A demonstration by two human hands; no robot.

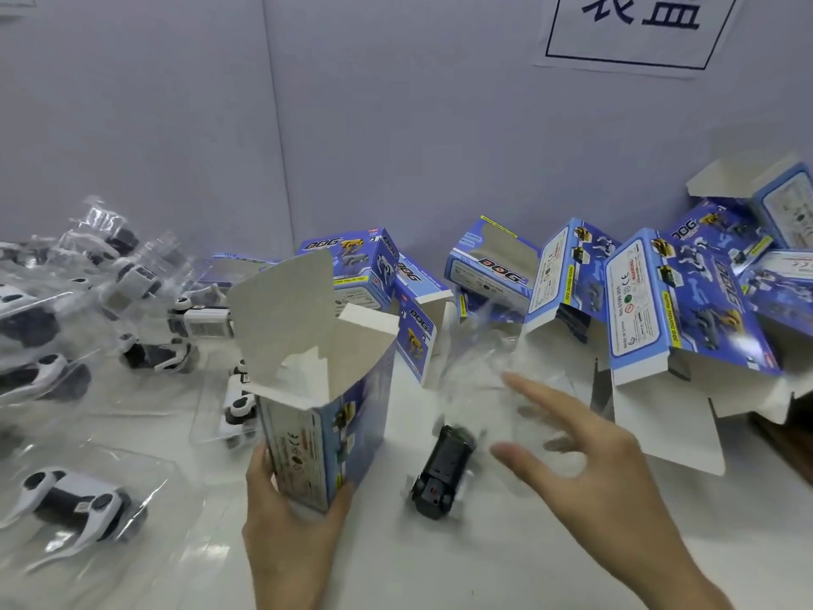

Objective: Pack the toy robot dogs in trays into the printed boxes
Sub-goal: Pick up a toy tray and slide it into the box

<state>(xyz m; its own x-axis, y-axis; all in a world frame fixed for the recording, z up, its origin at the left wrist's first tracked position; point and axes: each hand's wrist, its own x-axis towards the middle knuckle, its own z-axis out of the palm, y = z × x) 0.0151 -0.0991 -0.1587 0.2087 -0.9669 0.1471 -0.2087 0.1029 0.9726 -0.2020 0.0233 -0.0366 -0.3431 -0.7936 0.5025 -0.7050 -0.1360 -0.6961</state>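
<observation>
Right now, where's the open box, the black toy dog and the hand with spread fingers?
open box (pixel 301 449), head view, printed side wall.
black toy dog (pixel 442 471), head view, its dark body.
right hand (pixel 594 464), head view, back of the hand.

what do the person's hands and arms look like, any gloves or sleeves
The left hand and the right hand are both bare, with no gloves. No ring, watch or wristband shows on either. No sleeve is in view up to the bottom edge of the picture.

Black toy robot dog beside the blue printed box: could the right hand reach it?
Probably yes: the right hand hovers beside the black toy robot dog, only blurred clear plastic between them.
</observation>
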